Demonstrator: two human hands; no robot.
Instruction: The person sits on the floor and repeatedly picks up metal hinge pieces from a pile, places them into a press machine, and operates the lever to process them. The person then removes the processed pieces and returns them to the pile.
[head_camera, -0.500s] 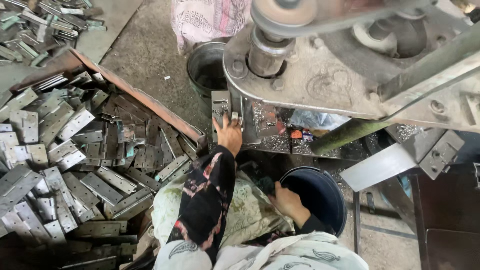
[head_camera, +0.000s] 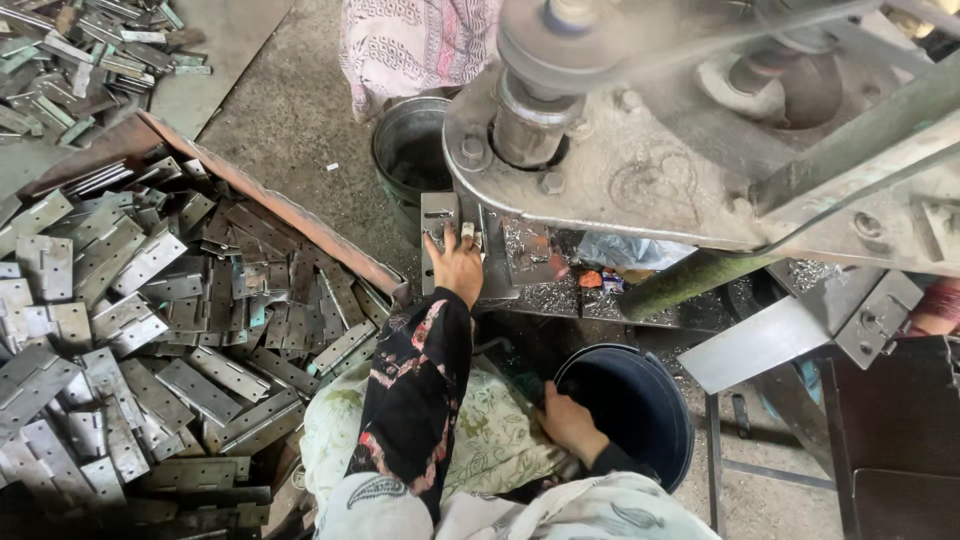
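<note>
Flat grey metal hinge plate lies on the press bed under the big grey machine head, left hand w/ fingers spread pressing it flat, prob. to keep it aligned. Right hand rests curled at the dark blue bucket rim, can't tell if holding anything; heap of grey hinge plates just left.

The left hand is stretched far forward to the middle of the frame, arm nearly straight in a dark flowered sleeve, fingers spread flat. The right hand sits low, lower centre, elbow bent, fingers loosely curled.
</note>
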